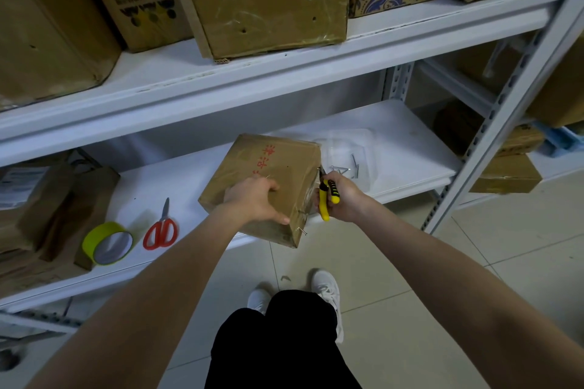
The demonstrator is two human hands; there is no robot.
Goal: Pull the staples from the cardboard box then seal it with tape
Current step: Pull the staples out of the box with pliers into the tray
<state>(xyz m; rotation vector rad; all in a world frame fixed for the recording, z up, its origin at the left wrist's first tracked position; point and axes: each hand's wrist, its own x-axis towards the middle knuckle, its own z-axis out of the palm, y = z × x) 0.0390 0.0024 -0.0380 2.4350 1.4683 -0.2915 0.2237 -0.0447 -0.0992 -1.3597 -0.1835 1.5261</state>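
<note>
A brown cardboard box [278, 164] with red print lies on the lower white shelf [407, 139], its near corner over the shelf edge. My left hand [254, 199] presses down on its top, fingers spread. My right hand [339, 196] grips yellow-and-black pliers [325, 196], whose jaws touch the box's right side near the top edge. A staple [304, 231] sticks out of the box's near right corner. A roll of tape with a yellow-green rim [109, 243] lies on the shelf to the left.
Red-handled scissors [161, 229] lie beside the tape. A clear plastic tray [350, 158] right of the box holds several pulled staples. Brown paper bags [63, 205] stand at the left. Cartons fill the upper shelf [284, 73]. A metal upright [493, 133] stands to the right.
</note>
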